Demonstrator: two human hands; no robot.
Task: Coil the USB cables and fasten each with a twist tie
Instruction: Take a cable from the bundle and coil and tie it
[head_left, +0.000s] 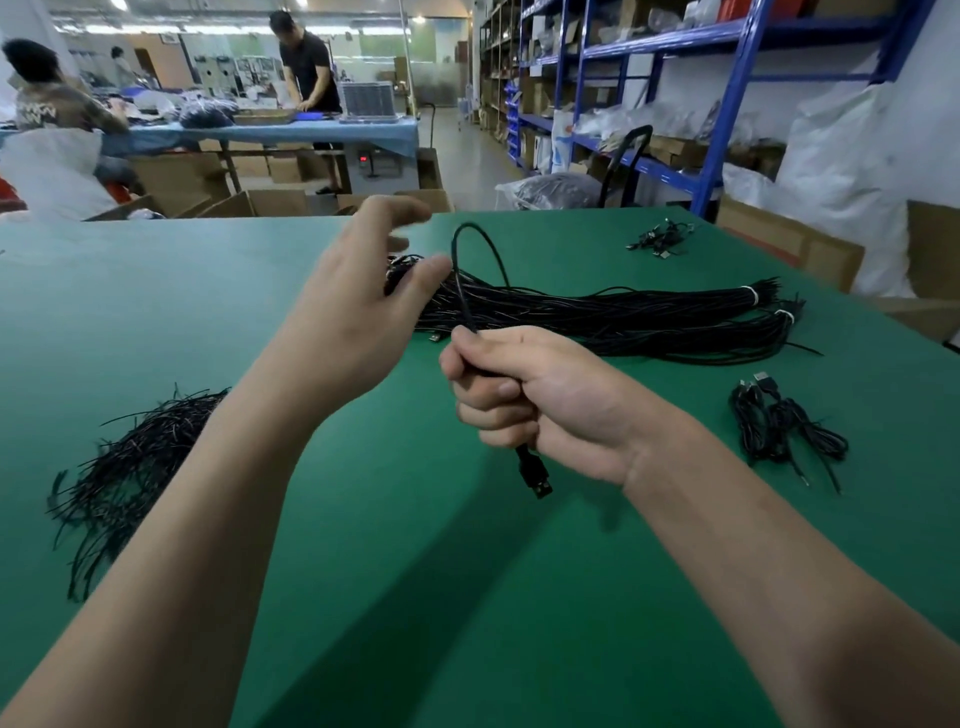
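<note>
On the green table (415, 597) one USB cable (467, 225) is held by the right hand (524, 400), approx. at the centre of the view and a bit above the table surface. The fingers (485, 402) of this hand are curled round the cable in a fist, w/ the thumb pressed on top. The USB plug (539, 475) is seen hanging out below the fist. The cable is seen rising out of the top of the fist, making an upright loop and then going down into the long bundle of cables (623, 317) behind. The bundle is laid across the table from the centre to the right, and it is bound near its right end by white ties (749, 295). The left hand (353, 312) is raised over the left end of the bundle; its fingers (408, 210) are spread and relaxed, partly blurred, and nothing is seen held by them. Whether the thumb touches the loop cannot be told. A pile of black twist ties (119, 467) is placed at the left side of the table, partly hidden by the left forearm. At the right, a few coiled cables (779, 426) are laid together, and a small group of cables (662, 240) is seen near the far edge. Behind the table, cardboard boxes (280, 202), blue shelves (727, 104) w/ bags and cartons, and a second table w/ a blue cover (311, 132) are visible, w/ one person standing and one seated at it.
</note>
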